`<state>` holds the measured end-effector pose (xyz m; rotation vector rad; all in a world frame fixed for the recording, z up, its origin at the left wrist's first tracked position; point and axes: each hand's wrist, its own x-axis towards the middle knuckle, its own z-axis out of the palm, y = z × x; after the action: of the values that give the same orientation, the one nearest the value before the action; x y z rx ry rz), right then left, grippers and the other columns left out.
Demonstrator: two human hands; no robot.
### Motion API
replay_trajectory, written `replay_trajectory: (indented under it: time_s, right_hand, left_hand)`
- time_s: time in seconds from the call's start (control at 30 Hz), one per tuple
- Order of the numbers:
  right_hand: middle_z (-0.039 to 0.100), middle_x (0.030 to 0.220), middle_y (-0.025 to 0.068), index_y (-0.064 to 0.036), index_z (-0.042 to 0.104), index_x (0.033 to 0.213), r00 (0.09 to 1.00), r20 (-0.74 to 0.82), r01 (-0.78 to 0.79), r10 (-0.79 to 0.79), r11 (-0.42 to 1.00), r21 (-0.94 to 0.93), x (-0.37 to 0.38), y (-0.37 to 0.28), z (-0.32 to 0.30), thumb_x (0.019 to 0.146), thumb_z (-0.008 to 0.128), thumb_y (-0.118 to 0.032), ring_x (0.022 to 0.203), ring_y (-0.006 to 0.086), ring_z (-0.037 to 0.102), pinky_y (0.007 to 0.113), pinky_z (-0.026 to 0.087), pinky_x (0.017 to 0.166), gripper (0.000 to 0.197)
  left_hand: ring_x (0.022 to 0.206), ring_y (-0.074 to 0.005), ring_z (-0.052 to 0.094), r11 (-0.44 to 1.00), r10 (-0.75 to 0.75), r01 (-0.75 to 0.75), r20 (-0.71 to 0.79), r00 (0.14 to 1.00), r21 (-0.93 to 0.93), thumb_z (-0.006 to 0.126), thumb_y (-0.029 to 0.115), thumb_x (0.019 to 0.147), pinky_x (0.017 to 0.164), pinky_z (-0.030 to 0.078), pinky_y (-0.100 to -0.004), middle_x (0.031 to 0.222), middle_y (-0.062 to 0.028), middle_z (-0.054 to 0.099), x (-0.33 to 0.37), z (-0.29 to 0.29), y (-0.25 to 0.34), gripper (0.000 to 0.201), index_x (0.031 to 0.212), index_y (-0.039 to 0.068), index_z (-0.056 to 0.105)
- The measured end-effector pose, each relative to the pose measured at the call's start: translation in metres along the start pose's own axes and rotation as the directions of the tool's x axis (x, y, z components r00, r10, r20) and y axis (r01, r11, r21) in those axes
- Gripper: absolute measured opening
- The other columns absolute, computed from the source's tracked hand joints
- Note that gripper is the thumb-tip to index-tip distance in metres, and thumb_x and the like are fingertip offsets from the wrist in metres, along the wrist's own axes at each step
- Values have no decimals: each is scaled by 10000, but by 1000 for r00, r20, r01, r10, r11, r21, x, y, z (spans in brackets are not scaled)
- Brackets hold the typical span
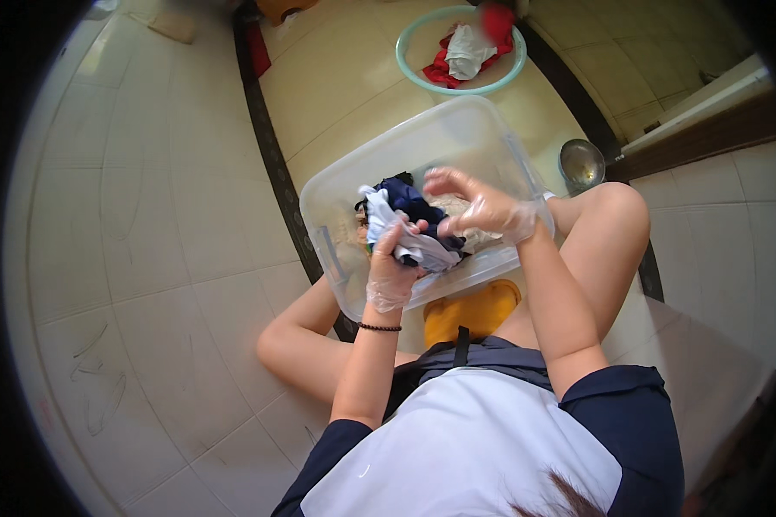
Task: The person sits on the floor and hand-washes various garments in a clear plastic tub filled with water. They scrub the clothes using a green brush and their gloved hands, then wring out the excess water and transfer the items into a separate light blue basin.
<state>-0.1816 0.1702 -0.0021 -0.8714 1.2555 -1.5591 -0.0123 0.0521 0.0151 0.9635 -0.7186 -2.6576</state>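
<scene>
My left hand, in a clear plastic glove, is closed around a pale blue-grey cloth garment over a translucent plastic bin. My right hand, gloved the same way, is just to the right of that cloth. Its fingers are apart and slightly curved, and nothing shows in them. Navy cloth lies bunched against the pale garment. Partly under my right hand is a cream, textured cloth. How far the pale and navy cloths are joined, I cannot tell.
The bin stands between my bent legs, with a yellow stool below me. Beyond it is a pale green basin holding red cloth and white cloth. A metal bowl sits by the tiled wall on the right.
</scene>
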Motion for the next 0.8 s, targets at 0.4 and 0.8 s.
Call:
replay_trajectory:
  time_s: [0.4,0.8]
  right_hand:
    - [631,807,17,-44,638,970,860,-242,-426,449,893,143,12,116,5,657,749,-111,757,103,564,240,447,717,339]
    - [601,710,153,-40,612,775,776,-494,67,-392,830,-554,23,19,111,652,735,-271,691,275,604,364,473,695,289]
  left_hand:
    - [983,-248,574,907,339,-388,-261,904,-163,554,373,888,887,443,-468,933,-62,616,19,11,47,332,1062,90,566]
    - [851,-213,616,980,142,-131,66,988,-150,427,312,922,748,521,-329,962,-106,624,23,-34,-14,318,1058,54,555]
